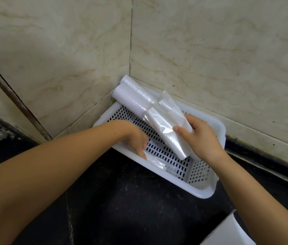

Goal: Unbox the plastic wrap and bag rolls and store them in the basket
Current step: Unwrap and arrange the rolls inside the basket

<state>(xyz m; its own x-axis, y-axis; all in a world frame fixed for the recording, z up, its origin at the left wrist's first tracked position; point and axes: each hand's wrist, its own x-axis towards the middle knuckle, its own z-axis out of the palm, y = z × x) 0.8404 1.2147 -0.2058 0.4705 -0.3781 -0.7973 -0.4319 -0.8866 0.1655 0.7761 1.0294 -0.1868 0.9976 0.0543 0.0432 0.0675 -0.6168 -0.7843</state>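
You are at the storing step: the rolls are out of their box and going into the white perforated basket [215, 133]. Your right hand [199, 137] grips a bundle of clear bag rolls [168, 131] near its lower end and holds it slanted over the basket; the far end of two rolls [130, 98] pokes over the rim toward the wall corner. Your left hand [136, 138] reaches down inside the basket with its fingers [142, 152] curled on a loose clear plastic piece [159, 162] lying on the perforated floor; whether it pinches the film or only presses on it, I cannot tell.

Next, I judge, you need to clear or flatten that film and lower the bundle so it lies flat along the basket's length, since it is long and could catch on the rim.

The basket sits on a dark speckled worktop [122, 200], pushed into a corner of beige marble-look wall tiles [210, 50]. A white box edge [228, 232] shows at the lower right.
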